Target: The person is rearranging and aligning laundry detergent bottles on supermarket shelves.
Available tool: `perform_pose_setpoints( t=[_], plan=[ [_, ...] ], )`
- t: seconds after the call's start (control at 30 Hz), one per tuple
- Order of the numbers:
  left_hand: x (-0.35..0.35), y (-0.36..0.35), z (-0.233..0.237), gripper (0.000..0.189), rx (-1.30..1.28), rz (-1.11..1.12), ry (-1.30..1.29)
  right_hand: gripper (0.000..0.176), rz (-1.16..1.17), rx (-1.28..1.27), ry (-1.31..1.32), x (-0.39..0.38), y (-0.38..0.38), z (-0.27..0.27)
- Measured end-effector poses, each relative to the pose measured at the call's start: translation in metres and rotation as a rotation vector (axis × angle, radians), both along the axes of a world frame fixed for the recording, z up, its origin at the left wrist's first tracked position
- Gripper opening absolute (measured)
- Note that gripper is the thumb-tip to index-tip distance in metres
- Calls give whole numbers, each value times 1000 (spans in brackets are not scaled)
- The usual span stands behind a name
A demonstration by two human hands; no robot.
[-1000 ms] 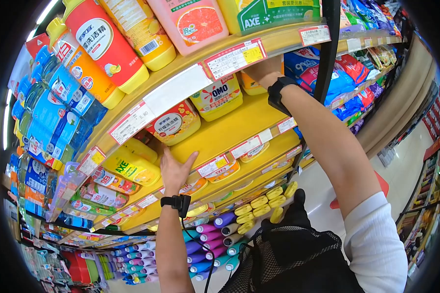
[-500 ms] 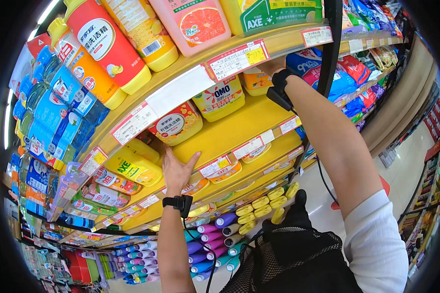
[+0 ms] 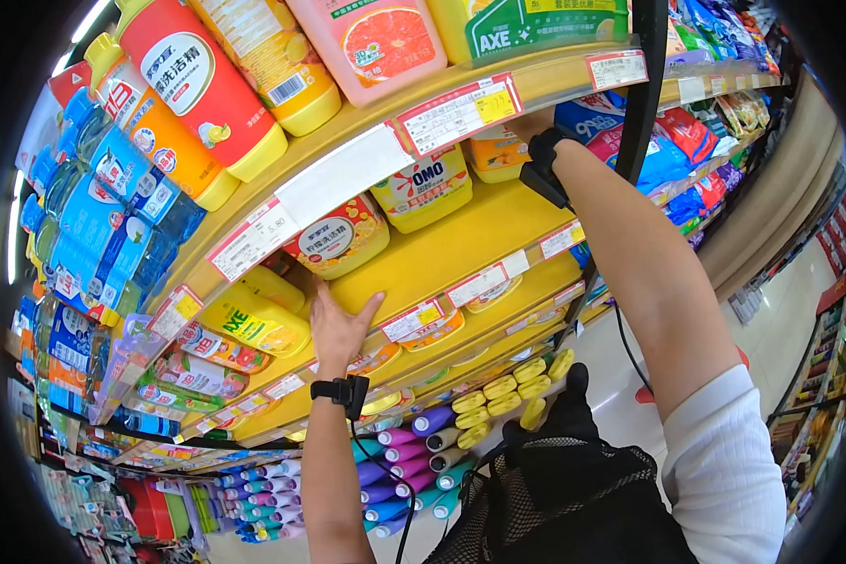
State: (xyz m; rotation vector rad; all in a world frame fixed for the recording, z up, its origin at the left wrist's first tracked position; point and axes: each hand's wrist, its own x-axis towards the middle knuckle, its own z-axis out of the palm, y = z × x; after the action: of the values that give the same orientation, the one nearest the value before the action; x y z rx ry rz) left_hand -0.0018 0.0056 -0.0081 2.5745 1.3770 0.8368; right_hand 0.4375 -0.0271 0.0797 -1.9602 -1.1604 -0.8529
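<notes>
My left hand (image 3: 340, 327) lies on the yellow shelf (image 3: 414, 258) with thumb and fingers spread. Its fingertips are right at the base of a dish soap bottle (image 3: 336, 237) with a red label. To the left, a yellow AXE bottle (image 3: 254, 318) lies tilted. My right hand (image 3: 536, 124) reaches in under the upper shelf, beside an orange-labelled bottle (image 3: 498, 153); its fingers are hidden behind the shelf edge and price tags. Between the two hands stands a yellow OMO bottle (image 3: 425, 193). Both wrists wear black straps with cabled devices.
Large soap bottles (image 3: 202, 89) line the upper shelf above my hands. A black post (image 3: 641, 94) stands close by my right forearm. Bagged goods (image 3: 672, 141) fill the shelf beyond it. Below, several rows of colourful bottles (image 3: 414, 461) stand near the floor.
The view has shifted very slightly. My left hand stays in place at the bottle's base, and my right hand remains under the upper shelf.
</notes>
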Motion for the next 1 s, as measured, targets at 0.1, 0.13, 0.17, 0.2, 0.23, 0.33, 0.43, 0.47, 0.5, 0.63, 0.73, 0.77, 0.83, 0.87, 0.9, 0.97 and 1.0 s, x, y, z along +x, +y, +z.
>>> perform_pose_setpoints(
  t=[0.1, 0.13, 0.17, 0.2, 0.23, 0.33, 0.43, 0.47, 0.5, 0.63, 0.73, 0.77, 0.83, 0.87, 0.9, 0.97, 1.0],
  plan=[
    [0, -1, 1, 114, 3, 1, 2, 59, 5, -4, -1, 2, -2, 1],
    [0, -1, 1, 114, 2, 0, 4, 58, 9, -5, -1, 4, -2, 2],
    [1, -1, 0, 114, 3, -2, 2, 57, 9, -5, 0, 5, -4, 2],
    [0, 1, -1, 114, 4, -2, 0, 56, 10, -3, 0, 7, -5, 3],
    [0, 1, -2, 114, 5, -2, -2, 55, 11, -6, -2, 8, -5, 3],
    [0, 1, -1, 115, -1, -1, 12, 52, 21, -4, -2, 13, -7, 5],
    [0, 1, -1, 115, 7, -15, 1, 49, 25, -5, -1, 17, -9, 6],
    [0, 1, -2, 115, 11, -13, 0, 48, 26, -5, -1, 19, -10, 7],
    [0, 2, -3, 115, 16, -11, -2, 47, 26, -7, 0, 19, -11, 7],
    [-1, 1, -2, 113, 15, -6, -3, 44, 51, 3, -12, 14, -14, 7],
    [-1, 0, 2, 111, -52, 11, 34, 41, 87, 11, -18, 2, -24, 3],
    [-1, 0, 2, 111, -33, 12, 26, 40, 95, 51, -22, -3, -30, 0],
    [-1, 1, -2, 110, -7, 13, 4, 24, 136, 310, -65, -29, -61, -3],
    [-1, 2, -2, 110, 5, -1, -5, 24, 161, 261, 107, -37, -72, -10],
    [-1, 3, -2, 110, 13, -11, -13, 25, 186, 206, 282, -43, -82, -18],
    [-2, 2, -2, 110, 3, -13, -11, 29, 182, 54, 464, -53, -96, -33],
    [-2, 0, -3, 110, 1, -4, -4, 31, 154, -38, 469, -57, -101, -40]
  ],
)
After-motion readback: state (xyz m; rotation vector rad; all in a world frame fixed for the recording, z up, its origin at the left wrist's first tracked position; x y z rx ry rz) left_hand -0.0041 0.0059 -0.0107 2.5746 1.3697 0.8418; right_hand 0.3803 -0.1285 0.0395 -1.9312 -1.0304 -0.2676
